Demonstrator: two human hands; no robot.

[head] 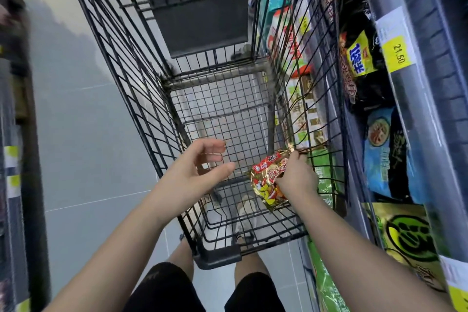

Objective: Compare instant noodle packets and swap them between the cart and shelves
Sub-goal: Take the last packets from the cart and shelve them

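Observation:
A black wire shopping cart (141, 99) stands in front of me, its basket bare apart from what I hold. My right hand (295, 176) grips a red and gold instant noodle packet (266, 180) inside the cart, near its right wall and low over the mesh floor. My left hand (195, 172) hovers open over the cart's near left side, fingers spread and curled, holding nothing. On the right, shelves (402, 99) carry more noodle packets: black and yellow ones (359, 63), a blue one (382, 152) and a green and gold one (405, 233).
A yellow price label reading 21.50 (398, 53) sits on the shelf rail. A folded black child-seat flap (200, 25) closes the cart's far end. Grey tiled floor (83, 114) runs along the left, with another blurred shelf unit (15, 159) at the left edge. My legs and a shoe show below the cart.

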